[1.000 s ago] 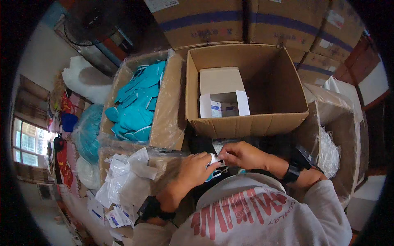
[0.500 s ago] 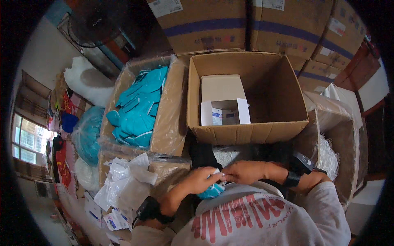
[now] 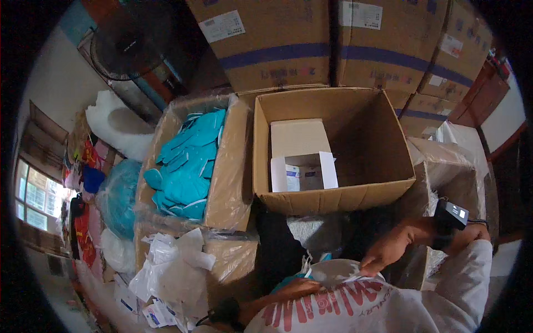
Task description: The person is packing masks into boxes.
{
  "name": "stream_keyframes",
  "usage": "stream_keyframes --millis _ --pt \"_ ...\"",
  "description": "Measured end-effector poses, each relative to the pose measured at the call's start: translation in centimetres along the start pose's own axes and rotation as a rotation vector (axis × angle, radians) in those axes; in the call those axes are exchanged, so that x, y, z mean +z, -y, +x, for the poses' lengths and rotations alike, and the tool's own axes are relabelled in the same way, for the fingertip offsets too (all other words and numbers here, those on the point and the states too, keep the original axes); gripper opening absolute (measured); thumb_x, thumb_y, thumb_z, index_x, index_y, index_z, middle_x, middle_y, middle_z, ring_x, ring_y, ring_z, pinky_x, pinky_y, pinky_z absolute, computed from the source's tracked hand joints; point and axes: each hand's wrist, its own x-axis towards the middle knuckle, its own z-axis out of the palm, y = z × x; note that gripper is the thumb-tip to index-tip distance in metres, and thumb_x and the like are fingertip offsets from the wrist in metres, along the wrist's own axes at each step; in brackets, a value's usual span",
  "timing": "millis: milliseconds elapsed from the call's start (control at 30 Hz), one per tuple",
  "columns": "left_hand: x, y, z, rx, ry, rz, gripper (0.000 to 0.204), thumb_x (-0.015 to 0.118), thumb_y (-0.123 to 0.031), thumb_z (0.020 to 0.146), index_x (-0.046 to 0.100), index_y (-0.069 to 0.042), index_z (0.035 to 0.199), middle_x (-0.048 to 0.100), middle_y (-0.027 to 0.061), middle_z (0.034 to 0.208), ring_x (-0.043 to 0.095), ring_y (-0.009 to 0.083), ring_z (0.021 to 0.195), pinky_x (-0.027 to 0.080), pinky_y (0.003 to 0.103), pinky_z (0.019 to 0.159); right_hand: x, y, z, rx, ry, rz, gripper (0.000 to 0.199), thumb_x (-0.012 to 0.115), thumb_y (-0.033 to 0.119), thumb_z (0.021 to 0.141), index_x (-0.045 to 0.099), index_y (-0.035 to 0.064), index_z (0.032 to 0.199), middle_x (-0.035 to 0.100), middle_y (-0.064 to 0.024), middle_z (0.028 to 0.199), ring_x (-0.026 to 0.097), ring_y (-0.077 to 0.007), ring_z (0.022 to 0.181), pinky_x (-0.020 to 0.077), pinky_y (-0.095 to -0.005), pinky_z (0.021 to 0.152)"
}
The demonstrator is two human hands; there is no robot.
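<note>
Low in front of my body, my left hand (image 3: 300,288) is closed over a turquoise face mask (image 3: 286,281); only part of the mask shows, with a white strap standing up beside it. To the right of it, my right hand (image 3: 386,254) has its fingers pinched together close to the shirt front. Something thin and white is at its fingertips, too small to name for sure. Many more turquoise masks (image 3: 189,161) lie heaped in a plastic-lined carton (image 3: 236,166) at the left.
An open cardboard box (image 3: 333,201) stands ahead, holding a small open white carton (image 3: 297,133). Clear plastic bags (image 3: 172,258) pile up at the lower left. A plastic-lined carton (image 3: 458,172) stands right. Stacked boxes (image 3: 277,41) and a fan (image 3: 125,50) are behind.
My hands have come apart: the right moved right, the left moved lower towards my body. The view has tilted, so the boxes sit lower in the picture.
</note>
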Motion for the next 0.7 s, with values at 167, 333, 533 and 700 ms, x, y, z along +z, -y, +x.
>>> stream_keyframes --millis 167,333,533,700 --pt "-2.6 -4.6 0.0 -0.112 0.078 -0.093 0.021 0.049 -0.018 0.084 0.058 -0.004 0.097 0.058 0.0116 0.09 0.056 0.0237 0.081 0.044 0.034 0.071 0.9 -14.6 -8.7 0.134 -0.209 0.33 0.032 0.044 0.035 0.09 0.052 0.004 0.096 0.053 -0.0021 0.089 0.046 -0.0098 0.081 0.0421 -0.0292 0.07" --pt "-7.2 -5.3 0.7 -0.181 -0.556 -0.221 0.019 0.048 -0.017 0.087 0.056 -0.001 0.079 0.055 0.0068 0.071 0.052 0.0132 0.068 0.043 0.028 0.063 -1.7 -4.2 -11.6 0.12 -0.897 0.46 0.019 0.051 0.028 0.086 0.052 0.0084 0.086 0.054 -0.0003 0.076 0.047 -0.0068 0.06 0.0383 -0.0213 0.052" --pt "-16.7 -13.4 2.2 0.012 -1.037 -0.544 0.034 0.042 -0.031 0.09 0.053 -0.006 0.07 0.05 0.001 0.064 0.046 0.0094 0.058 0.038 0.023 0.054 -6.9 -3.8 -1.2 -0.588 -1.109 0.81 0.028 0.046 0.034 0.089 0.053 0.0091 0.077 0.047 0.0029 0.065 0.039 -0.0046 0.055 0.0298 -0.0178 0.047" --pt "-19.3 -17.9 3.2 0.14 -1.078 -0.768 0.027 0.048 -0.031 0.088 0.053 -0.008 0.076 0.049 -0.001 0.064 0.046 0.0073 0.056 0.037 0.021 0.049 -10.9 -0.3 5.9 -0.654 -1.157 0.608 0.041 0.042 0.043 0.089 0.062 0.0065 0.088 0.048 0.0032 0.067 0.039 -0.0045 0.058 0.0304 -0.0183 0.05"
